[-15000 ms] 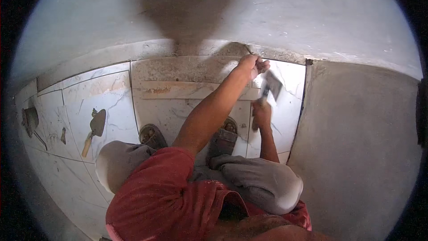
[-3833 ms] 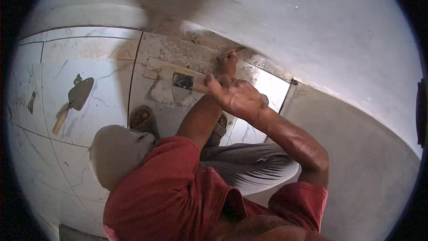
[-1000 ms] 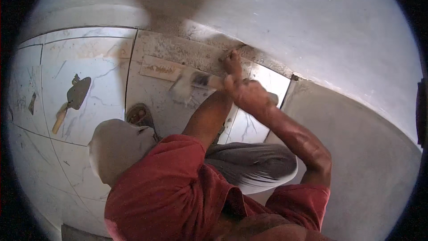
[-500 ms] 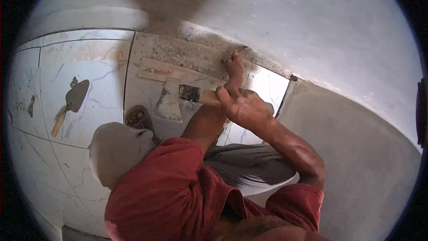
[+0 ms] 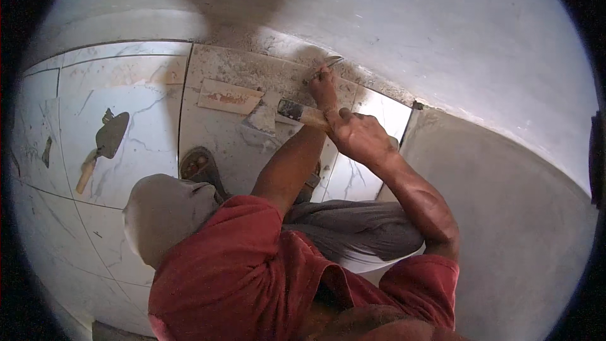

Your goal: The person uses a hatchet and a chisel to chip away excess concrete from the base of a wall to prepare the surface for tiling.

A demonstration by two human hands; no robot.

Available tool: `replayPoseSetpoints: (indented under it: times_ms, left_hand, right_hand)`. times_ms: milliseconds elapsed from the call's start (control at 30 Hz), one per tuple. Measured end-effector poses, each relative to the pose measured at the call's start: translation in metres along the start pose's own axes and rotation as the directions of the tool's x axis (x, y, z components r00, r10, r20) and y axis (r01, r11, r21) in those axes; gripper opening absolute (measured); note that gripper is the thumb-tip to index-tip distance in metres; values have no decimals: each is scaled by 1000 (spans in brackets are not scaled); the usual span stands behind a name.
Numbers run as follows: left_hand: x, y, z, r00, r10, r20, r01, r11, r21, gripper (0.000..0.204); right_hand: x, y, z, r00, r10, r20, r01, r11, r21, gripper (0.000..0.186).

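Note:
My right hand (image 5: 365, 137) is closed around the wooden handle of a hatchet (image 5: 265, 118). Black wrapping covers the handle below the flared, dusty head, which is blurred and held above the floor tiles, left of my left wrist. Reaching forward to the foot of the wall, my left hand (image 5: 323, 90) grips a thin, pointed metal tool (image 5: 332, 60). Its tip lies against the dusty joint between floor and wall; most of its body is hidden in my fingers. A narrow tile strip (image 5: 228, 96) with reddish stains lies beside the hatchet head.
At the left, a trowel (image 5: 112, 134) with a wooden handle rests on marbled white tiles (image 5: 142, 177). Mortar dust and crumbs (image 5: 243, 63) line the wall's foot. A grey wall (image 5: 442, 44) rises ahead, and a plain grey surface (image 5: 492, 215) borders the tiles at the right.
The hatchet has moved right and up a little, toward my left wrist. My left hand has shifted slightly left, and the metal tool now shows beyond its fingers.

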State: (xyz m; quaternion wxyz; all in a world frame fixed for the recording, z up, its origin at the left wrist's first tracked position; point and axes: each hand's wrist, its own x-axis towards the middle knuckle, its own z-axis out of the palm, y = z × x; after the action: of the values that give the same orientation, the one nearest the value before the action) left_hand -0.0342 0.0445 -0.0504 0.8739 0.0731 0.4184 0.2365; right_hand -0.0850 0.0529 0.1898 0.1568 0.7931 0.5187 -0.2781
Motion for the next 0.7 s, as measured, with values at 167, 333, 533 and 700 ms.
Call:
replayPoseSetpoints:
  times_ms: [167,333,533,700]
  left_hand:
    - [12,12,-4,993,-20,119,10,996,88,29]
    - [10,16,-6,941,122,317,-205,948,244,33]
    - [-19,42,-7,809,-199,554,-375,551,746,28]
    - [-50,70,14,660,-552,509,-509,171,844,28]
  right_hand:
    - [-16,27,8,997,75,-35,-73,995,65,24]
    - [-64,48,51,939,320,-123,-240,870,431,31]
    - [-97,24,159,717,697,15,-320,310,895,31]
    - [-89,3,225,549,786,284,142,-422,895,28]
